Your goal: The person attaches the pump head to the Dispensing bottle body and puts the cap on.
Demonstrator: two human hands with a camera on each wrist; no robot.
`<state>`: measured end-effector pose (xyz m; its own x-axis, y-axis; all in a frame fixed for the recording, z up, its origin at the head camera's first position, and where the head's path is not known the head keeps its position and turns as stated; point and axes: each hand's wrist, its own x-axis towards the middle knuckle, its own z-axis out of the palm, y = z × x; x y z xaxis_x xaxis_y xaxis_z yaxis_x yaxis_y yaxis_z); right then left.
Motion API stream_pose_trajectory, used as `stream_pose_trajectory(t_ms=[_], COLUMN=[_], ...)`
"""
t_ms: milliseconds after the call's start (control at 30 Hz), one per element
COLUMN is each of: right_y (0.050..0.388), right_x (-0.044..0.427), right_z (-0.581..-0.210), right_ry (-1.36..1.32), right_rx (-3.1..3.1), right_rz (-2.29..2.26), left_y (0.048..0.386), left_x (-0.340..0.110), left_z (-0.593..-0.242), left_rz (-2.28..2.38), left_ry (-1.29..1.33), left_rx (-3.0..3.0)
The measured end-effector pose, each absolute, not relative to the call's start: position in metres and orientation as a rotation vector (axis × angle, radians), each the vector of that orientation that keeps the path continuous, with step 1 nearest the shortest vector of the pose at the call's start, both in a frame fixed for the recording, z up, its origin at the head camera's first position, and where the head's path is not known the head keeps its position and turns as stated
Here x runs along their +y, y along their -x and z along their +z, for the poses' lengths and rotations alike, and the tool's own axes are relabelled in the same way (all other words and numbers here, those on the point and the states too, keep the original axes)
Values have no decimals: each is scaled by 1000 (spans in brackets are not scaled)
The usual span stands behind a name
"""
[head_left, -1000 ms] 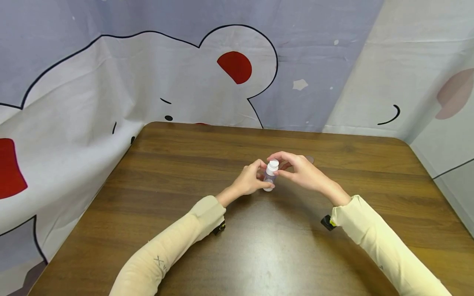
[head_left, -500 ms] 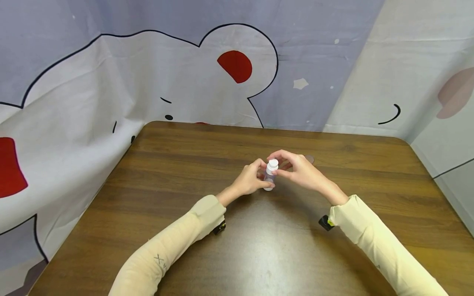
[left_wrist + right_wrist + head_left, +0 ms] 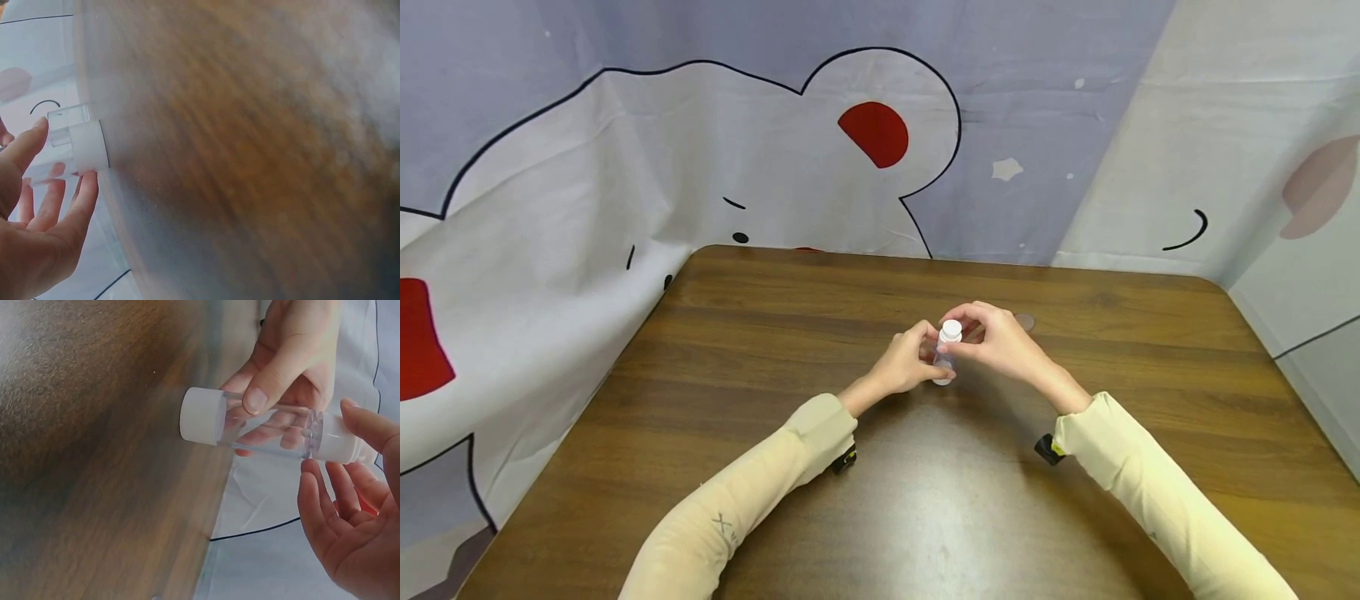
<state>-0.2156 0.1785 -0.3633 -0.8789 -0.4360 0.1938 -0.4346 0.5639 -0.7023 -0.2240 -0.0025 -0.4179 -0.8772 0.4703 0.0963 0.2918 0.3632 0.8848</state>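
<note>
A small clear bottle (image 3: pixel 265 440) with a white base (image 3: pixel 201 415) and a white top (image 3: pixel 951 329) stands upright on the table. My left hand (image 3: pixel 898 367) grips its clear body, the thumb across the near side and the fingers behind. My right hand (image 3: pixel 1003 342) holds the white collar (image 3: pixel 334 439) at the top between thumb and fingers, as the right wrist view shows. In the left wrist view, my left hand (image 3: pixel 40 250) partly covers the bottle, and its upper end is out of sight.
A clear round disc-like piece (image 3: pixel 1026 322) lies on the wooden table (image 3: pixel 775 333) just behind my right hand. A printed curtain (image 3: pixel 715 150) hangs along the table's back and left edges. Dark straps with small devices show at both cuffs.
My right hand has shifted slightly left, its thumb sliding farther across the front of the white collar. My left hand and the bottle stay almost in place.
</note>
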Motion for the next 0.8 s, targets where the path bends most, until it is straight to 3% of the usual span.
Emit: stream_pose_trajectory(t_ms=[400, 800], right_y=[216, 237], right_x=[172, 197], right_z=[-371, -362], right_ry=[636, 951], right_rx=[2886, 2294], right_rz=[-1199, -1533], left_y=[224, 225], left_x=[-3, -3], left_z=[-416, -416], left_rz=[1475, 1489], left_ry=[-691, -670], left_rx=[2506, 2465])
